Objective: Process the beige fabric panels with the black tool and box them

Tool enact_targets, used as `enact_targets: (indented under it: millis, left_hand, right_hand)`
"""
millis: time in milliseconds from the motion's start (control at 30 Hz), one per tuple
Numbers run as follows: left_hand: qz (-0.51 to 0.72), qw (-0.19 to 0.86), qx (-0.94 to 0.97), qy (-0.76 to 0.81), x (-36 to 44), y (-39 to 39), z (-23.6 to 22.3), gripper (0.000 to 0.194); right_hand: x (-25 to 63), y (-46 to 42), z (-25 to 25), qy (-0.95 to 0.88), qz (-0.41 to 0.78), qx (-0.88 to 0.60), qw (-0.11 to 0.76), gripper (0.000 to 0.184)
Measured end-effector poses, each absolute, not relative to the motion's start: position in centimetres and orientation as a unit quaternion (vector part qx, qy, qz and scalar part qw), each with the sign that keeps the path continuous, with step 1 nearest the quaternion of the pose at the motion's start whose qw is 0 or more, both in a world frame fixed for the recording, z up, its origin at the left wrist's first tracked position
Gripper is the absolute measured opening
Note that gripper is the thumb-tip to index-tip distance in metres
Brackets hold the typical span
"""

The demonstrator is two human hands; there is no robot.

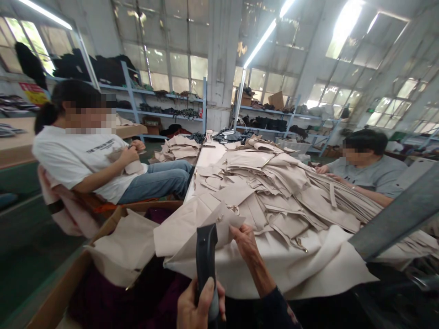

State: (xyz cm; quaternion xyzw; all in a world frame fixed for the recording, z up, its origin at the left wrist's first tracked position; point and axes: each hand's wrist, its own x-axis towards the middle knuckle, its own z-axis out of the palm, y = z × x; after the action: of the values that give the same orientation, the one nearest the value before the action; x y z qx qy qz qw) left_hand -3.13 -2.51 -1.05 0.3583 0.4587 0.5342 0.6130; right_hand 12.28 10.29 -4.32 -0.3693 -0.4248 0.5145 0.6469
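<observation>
Low in the middle of the view, my left hand [199, 304] is closed around a black-and-grey handheld tool [206, 251], held upright. Its wide black head faces away, and its exact kind cannot be made out. My right hand [245, 242], in a dark sleeve, pinches the edge of a beige fabric panel [224, 224] between thumb and fingers. A small metal fitting shows near the top of that panel, just beyond the tool's head. Behind it, a large heap of similar beige panels [270, 169] covers the table, some with metal clasps.
A cardboard box [56, 285] with beige pieces and dark purple cloth stands at lower left. One co-worker [85, 155] sits left, handling a beige piece; another [372, 169] works at the right. A grey metal post [398, 210] slants across the right. Loaded shelves [164, 98] line the wall.
</observation>
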Motion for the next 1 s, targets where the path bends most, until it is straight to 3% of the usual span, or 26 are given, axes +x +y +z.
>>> enact_targets:
  millis: [333, 567, 1000]
  left_hand:
    - [0.507, 0.626, 0.360, 0.470, -2.7, 1.2, -0.9, 0.043]
    - [0.531, 0.603, 0.356, 0.477, -4.8, -0.3, 0.7, 0.041]
    - [0.432, 0.677, 0.353, 0.481, -3.9, 1.2, -3.0, 0.050]
  right_hand:
    - [12.9, 7.9, -5.9, -0.417, 0.528, -0.383, 0.633, 0.028]
    - [13.7, 9.2, -4.7, -0.413, 0.526, -0.383, 0.637, 0.027]
    - [15.5, 9.1, -5.6, -0.469, 0.521, -0.401, 0.589, 0.029]
